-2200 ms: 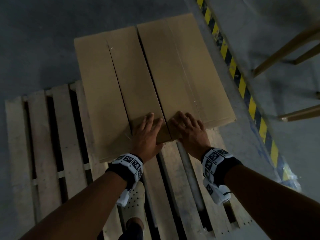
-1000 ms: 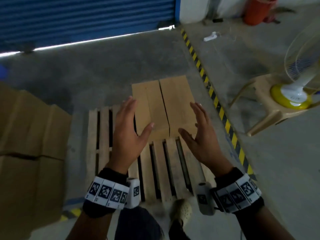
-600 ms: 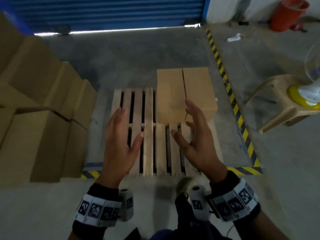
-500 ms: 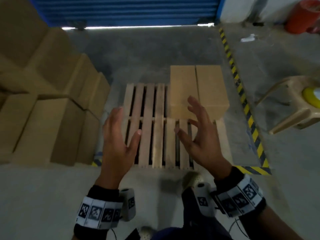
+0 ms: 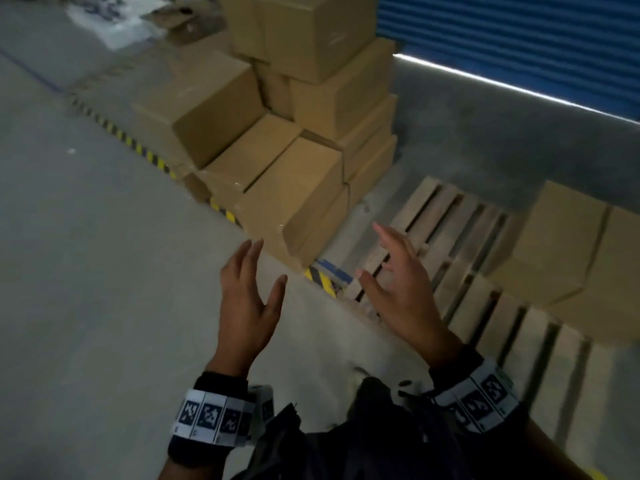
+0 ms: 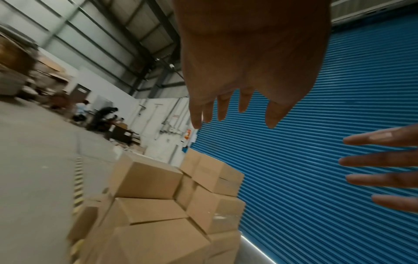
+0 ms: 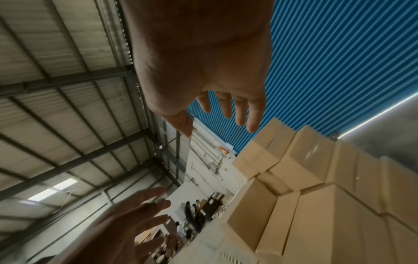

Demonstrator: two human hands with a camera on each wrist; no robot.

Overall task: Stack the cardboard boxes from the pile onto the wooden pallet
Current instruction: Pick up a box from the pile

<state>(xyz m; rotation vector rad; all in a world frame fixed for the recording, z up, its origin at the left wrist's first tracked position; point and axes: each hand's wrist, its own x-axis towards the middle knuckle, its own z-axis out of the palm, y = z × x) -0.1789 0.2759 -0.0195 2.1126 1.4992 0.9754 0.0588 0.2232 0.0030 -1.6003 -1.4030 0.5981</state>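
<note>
A pile of brown cardboard boxes [image 5: 277, 133] stands on the floor ahead, also seen as the pile [image 6: 158, 205] in the left wrist view and as the pile [image 7: 316, 187] in the right wrist view. The wooden pallet [image 5: 467, 271] lies to the right with two boxes [image 5: 571, 258] on its far corner. My left hand [image 5: 249, 289] and right hand [image 5: 398, 282] are raised in front of me, palms facing each other, fingers straight, holding nothing. Both hover short of the nearest box [image 5: 294, 202] of the pile.
A blue roller shutter [image 5: 519, 39] closes the far wall. Yellow-black floor tape [image 5: 138, 150] runs along the pile's left side and past the pallet corner. Bare concrete floor [image 5: 86, 271] spreads to the left. Several people [image 6: 101, 116] stand at a table far off.
My view has swung left from the pallet toward the pile. Both hands came off the placed boxes and stayed raised, empty, now pointing at the pile.
</note>
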